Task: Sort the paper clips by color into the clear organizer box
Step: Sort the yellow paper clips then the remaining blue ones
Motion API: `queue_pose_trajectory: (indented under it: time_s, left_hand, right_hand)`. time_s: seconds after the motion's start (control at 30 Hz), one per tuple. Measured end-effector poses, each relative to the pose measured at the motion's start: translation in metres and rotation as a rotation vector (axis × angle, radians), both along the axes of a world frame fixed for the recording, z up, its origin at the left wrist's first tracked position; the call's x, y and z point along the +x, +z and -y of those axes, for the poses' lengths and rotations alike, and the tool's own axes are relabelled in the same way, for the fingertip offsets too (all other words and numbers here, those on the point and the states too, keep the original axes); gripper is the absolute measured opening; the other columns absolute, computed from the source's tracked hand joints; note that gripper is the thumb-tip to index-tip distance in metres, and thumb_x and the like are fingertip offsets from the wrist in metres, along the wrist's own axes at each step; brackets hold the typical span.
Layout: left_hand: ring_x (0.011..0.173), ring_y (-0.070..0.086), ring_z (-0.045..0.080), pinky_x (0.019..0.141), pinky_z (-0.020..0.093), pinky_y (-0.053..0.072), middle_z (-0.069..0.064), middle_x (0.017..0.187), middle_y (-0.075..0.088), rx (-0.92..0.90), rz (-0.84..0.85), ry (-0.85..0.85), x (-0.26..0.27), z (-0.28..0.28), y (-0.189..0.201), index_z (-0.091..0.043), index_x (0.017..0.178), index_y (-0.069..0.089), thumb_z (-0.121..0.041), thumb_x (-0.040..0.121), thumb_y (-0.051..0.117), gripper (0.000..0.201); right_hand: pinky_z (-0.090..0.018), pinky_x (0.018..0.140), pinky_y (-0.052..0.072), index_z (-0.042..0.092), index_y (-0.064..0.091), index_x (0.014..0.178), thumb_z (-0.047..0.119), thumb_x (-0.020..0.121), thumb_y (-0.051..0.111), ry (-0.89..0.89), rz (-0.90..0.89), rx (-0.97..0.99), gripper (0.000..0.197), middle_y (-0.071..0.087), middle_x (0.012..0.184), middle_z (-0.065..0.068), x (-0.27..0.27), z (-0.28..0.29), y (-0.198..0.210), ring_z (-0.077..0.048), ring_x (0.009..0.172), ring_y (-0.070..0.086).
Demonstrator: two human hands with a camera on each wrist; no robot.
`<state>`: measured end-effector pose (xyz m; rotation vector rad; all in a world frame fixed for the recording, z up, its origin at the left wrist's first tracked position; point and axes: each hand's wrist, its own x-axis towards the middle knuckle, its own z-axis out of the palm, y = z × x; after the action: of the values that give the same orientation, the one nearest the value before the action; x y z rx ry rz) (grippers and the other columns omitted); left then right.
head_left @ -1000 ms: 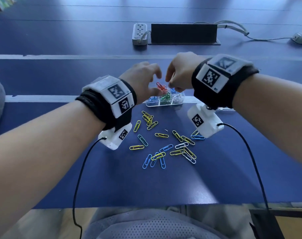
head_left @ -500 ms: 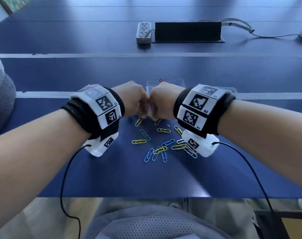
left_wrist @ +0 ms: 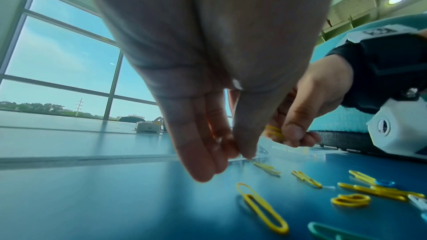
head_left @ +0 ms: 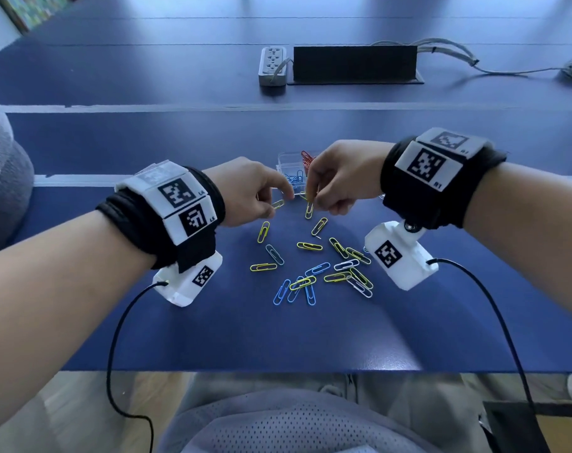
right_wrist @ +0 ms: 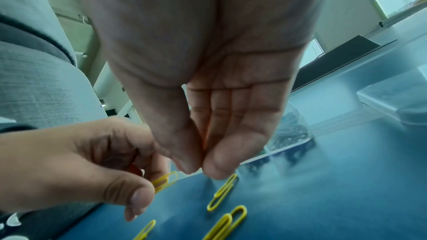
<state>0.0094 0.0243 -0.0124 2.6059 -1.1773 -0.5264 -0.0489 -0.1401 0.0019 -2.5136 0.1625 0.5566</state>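
Left hand point(head_left: 248, 191) pinches a yellow clip point(head_left: 277, 204), right hand point(head_left: 340, 178) pinches another clip point(head_left: 309, 209), both above the pile point(head_left: 314, 263). Box point(head_left: 289, 168) at 12 o'clock of the pile, behind the fingers.

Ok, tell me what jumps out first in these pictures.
Two hands meet mid-table, each pinching a yellow paper clip: the left hand holds one just off the table, the right hand one hanging down. Loose yellow, blue and white clips lie scattered in front of them, and the clear organizer box sits just behind.
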Motion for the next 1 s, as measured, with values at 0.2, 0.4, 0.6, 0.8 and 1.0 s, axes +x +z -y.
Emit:
queue_pose_trajectory:
  time_s: [0.2, 0.4, 0.6, 0.8, 1.0]
  left_hand:
    - [0.057, 0.052, 0.003, 0.06, 0.02, 0.042, -0.011, 0.059, 0.055, 0.002, -0.004, 0.067, -0.009, -0.003, 0.001, -0.019, 0.087, 0.055, -0.007, 0.082, 0.048, 0.015]
    - [0.06, 0.045, 0.011, 0.068, 0.023, 0.034, -0.007, 0.063, 0.048, 0.04, 0.021, 0.148, -0.009, -0.002, 0.002, -0.021, 0.085, 0.052, -0.004, 0.086, 0.036, 0.023]
    - [0.078, 0.048, 0.017, 0.071, 0.026, 0.043, -0.01, 0.067, 0.048, 0.2, 0.089, 0.121, -0.012, -0.006, -0.002, -0.025, 0.085, 0.063, -0.037, 0.078, 0.063, 0.014]
    - [0.078, 0.053, 0.016, 0.071, 0.026, 0.048, -0.008, 0.062, 0.053, 0.237, 0.104, 0.091, -0.02, 0.0, -0.003, -0.02, 0.079, 0.072, -0.031, 0.076, 0.07, 0.011]
    - [0.07, 0.047, 0.018, 0.06, 0.024, 0.036, -0.007, 0.063, 0.049, 0.197, 0.083, 0.127, -0.021, 0.001, -0.005, -0.02, 0.061, 0.045, -0.026, 0.077, 0.061, 0.023]
  right_hand:
    - [-0.032, 0.075, 0.056, 0.017, 0.06, 0.075, 0.005, 0.081, 0.047, -0.044, 0.047, 0.009, 0.02, 0.065, 0.074, -0.01, -0.001, 0.0, -0.001, -0.023, 0.064, 0.061]
    - [-0.026, 0.058, 0.035, 0.02, 0.052, 0.079, 0.013, 0.088, 0.04, 0.143, 0.108, -0.289, 0.016, 0.048, 0.07, 0.003, 0.002, -0.013, -0.004, -0.021, 0.079, 0.044]
    - [-0.024, 0.071, 0.034, 0.021, 0.064, 0.113, 0.021, 0.087, 0.059, 0.406, 0.163, -0.563, 0.027, 0.063, 0.096, -0.005, 0.003, -0.016, -0.008, -0.026, 0.102, 0.055]
    - [-0.028, 0.071, 0.045, 0.009, 0.069, 0.1, 0.023, 0.087, 0.048, 0.427, 0.137, -0.64, 0.029, 0.07, 0.1, -0.011, -0.001, -0.011, -0.015, -0.031, 0.098, 0.062]
    - [-0.022, 0.055, 0.032, 0.008, 0.062, 0.083, 0.031, 0.088, 0.042, 0.289, 0.06, -0.566, 0.032, 0.062, 0.084, -0.008, -0.01, -0.008, -0.019, -0.028, 0.086, 0.052]
